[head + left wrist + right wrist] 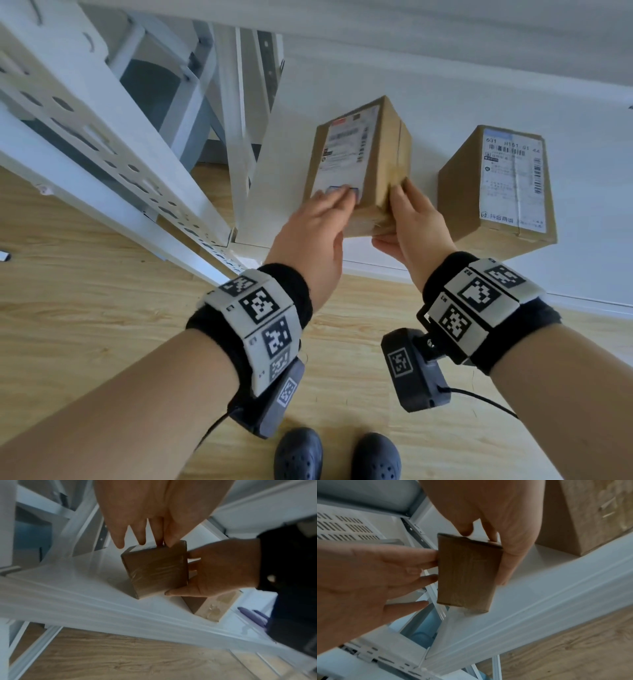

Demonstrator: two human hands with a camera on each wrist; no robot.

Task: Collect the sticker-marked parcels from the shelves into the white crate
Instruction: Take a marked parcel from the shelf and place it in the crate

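Likely light: parcel (pixel 359 164) is small taped cardboard box, stiff, tape-slick faces, corners crushable. Label face carries blue sticker (pixel 342 191), half under fingertips. Sits tilted at front edge of white shelf (pixel 423 144); whether fully lifted, cannot tell. Left grip (pixel 308 236) flat-fingered, pressing label face. Right grip (pixel 411 226) wrapped round opposite side, thumb under near end. Best hold: opposing side faces, even squeeze. To right, near but apart, second parcel (pixel 496 192). To left, white crate (pixel 102 130).

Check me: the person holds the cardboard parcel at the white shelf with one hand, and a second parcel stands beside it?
No, both hands: the head view shows left hand and right hand on the cardboard parcel. The second parcel does stand beside it.
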